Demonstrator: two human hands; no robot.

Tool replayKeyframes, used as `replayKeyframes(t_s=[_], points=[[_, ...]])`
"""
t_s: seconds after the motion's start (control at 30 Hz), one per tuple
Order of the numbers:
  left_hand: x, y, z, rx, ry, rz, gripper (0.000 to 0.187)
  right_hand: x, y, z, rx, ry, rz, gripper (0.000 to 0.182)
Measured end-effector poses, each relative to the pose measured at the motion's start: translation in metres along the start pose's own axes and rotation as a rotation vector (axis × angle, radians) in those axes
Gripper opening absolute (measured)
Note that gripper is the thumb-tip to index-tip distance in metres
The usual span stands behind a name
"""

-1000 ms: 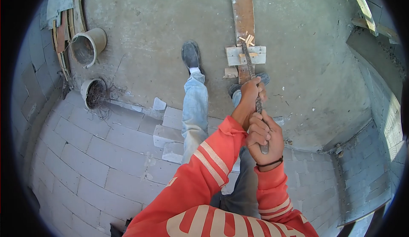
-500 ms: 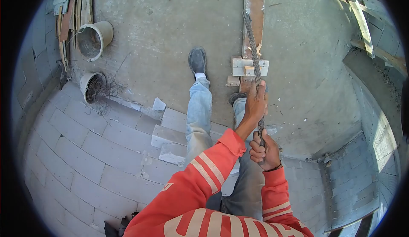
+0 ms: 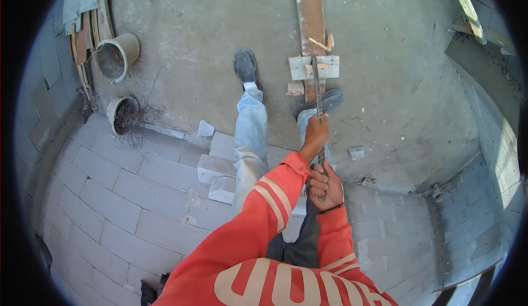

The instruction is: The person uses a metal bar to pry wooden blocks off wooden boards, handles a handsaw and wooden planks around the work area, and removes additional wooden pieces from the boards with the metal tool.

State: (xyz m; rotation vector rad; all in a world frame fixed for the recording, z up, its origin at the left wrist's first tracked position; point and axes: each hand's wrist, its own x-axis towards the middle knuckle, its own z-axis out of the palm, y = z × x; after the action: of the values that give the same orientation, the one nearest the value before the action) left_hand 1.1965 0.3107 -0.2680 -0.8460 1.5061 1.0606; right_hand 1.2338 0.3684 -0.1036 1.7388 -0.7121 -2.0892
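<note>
Both my hands are wrapped around a length of rebar (image 3: 317,86), a dark ribbed steel bar. My left hand (image 3: 316,131) grips it farther forward, around its middle. Close to the near end, my right hand (image 3: 326,186) is closed on it. The far end of the bar overlaps a pale wooden block (image 3: 298,67) lying across a long brown plank (image 3: 312,20). A small piece of wood (image 3: 330,65) sits on that block or just beyond it. My right shoe (image 3: 328,101) is at the plank's near end, beside a little wood offcut (image 3: 295,89).
An upright-tilted bucket (image 3: 129,44) and a second bucket (image 3: 114,108) with tangled wire (image 3: 129,120) lie at left, near stacked boards (image 3: 82,47). Pale blocks (image 3: 215,168) rest by my left leg. Block walls (image 3: 467,229) rise at right, with leaning timber (image 3: 465,3).
The rebar has swung down, its far end dropping from beyond the pale block to over it. Both hands have moved with it, slightly left and toward me.
</note>
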Motion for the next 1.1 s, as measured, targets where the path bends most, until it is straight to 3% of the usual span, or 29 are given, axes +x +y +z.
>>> replayKeyframes(t_s=[0.1,0.13,0.2,0.3,0.47,0.53,0.57,0.63,0.73,0.83,0.97,1.03,1.1], points=[[-0.002,0.038,-0.010,-0.673,-0.142,-0.189,0.028,0.006,-0.005,0.030,0.175,-0.159,0.081,0.029],[-0.006,0.041,-0.011,-0.671,-0.138,-0.205,0.028,0.003,-0.003,0.036,0.187,-0.148,0.081,0.029],[0.002,0.051,-0.008,-1.270,-0.282,-0.393,0.020,0.001,-0.002,0.063,0.237,-0.124,0.051,0.028],[0.001,0.067,-0.012,-1.402,-0.364,-0.308,0.016,0.002,0.000,0.092,0.254,-0.083,0.002,0.026],[0.024,0.122,-0.013,-1.443,-0.316,-0.383,0.011,0.010,-0.014,0.160,0.400,-0.152,-0.029,0.014],[0.043,0.160,0.003,-1.327,-0.114,-0.429,0.011,0.009,-0.042,0.198,0.485,-0.141,-0.003,0.017],[0.062,0.177,0.015,-1.324,-0.124,-0.418,0.011,0.010,-0.054,0.217,0.479,-0.154,-0.003,0.017],[0.090,0.181,0.043,-1.357,0.048,-0.530,0.008,0.002,-0.071,0.235,0.579,-0.173,-0.058,0.014],[0.097,0.174,0.057,-1.254,0.102,-0.492,0.006,-0.010,-0.082,0.225,0.527,-0.231,0.038,0.014],[0.034,0.124,0.030,-1.217,-0.187,-0.351,0.012,-0.019,-0.061,0.142,0.324,-0.293,0.022,0.015],[0.003,0.024,-0.008,-1.100,-0.412,-0.232,0.021,0.008,-0.008,0.000,0.051,-0.190,-0.064,0.023],[0.003,-0.002,-0.022,-1.076,-0.462,-0.224,0.022,0.023,0.010,-0.035,0.002,-0.158,-0.115,0.023],[0.011,-0.001,-0.038,-1.056,-0.500,-0.213,0.024,0.039,0.023,-0.026,-0.048,-0.122,-0.155,0.023]])
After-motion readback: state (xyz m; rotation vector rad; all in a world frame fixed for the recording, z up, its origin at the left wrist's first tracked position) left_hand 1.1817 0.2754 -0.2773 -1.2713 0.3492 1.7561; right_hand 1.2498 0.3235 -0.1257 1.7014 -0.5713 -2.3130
